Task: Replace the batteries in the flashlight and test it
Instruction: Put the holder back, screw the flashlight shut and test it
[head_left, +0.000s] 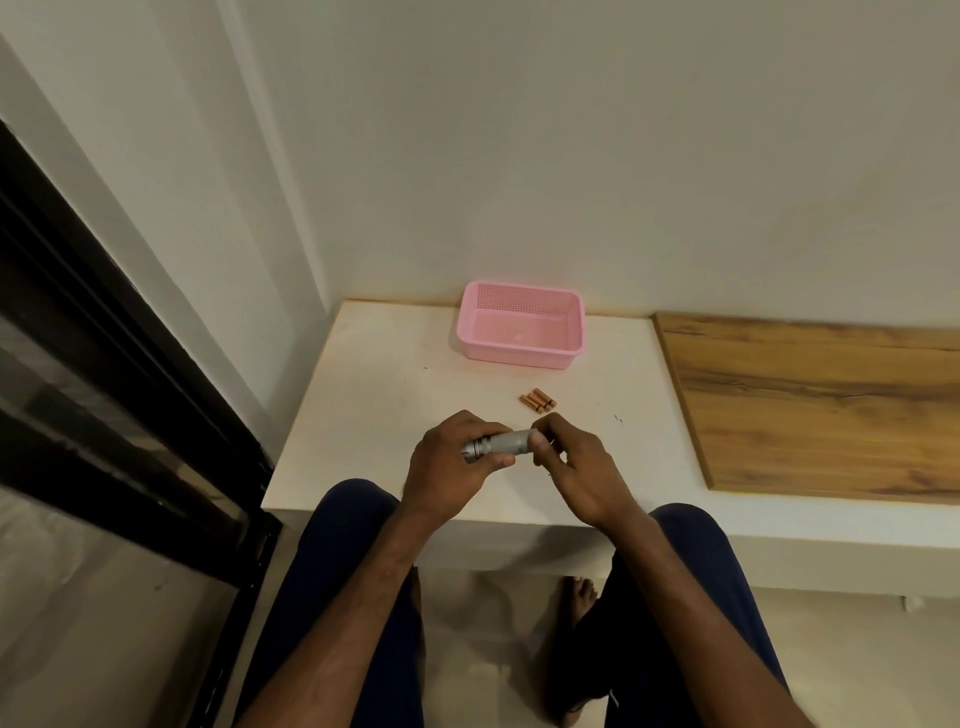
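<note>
A small silver flashlight lies level between both hands, just above the white table. My left hand grips its head end, with the lens end pointing left. My right hand holds the tail end, fingers curled round it; what sits under those fingers is hidden. A little cluster of copper-coloured batteries lies on the table just beyond the hands, and one more copper piece peeks out by my right fingertips.
A pink plastic basket stands at the back of the table against the wall. A wooden board covers the ledge on the right. My knees are under the front edge; a dark window frame runs along the left.
</note>
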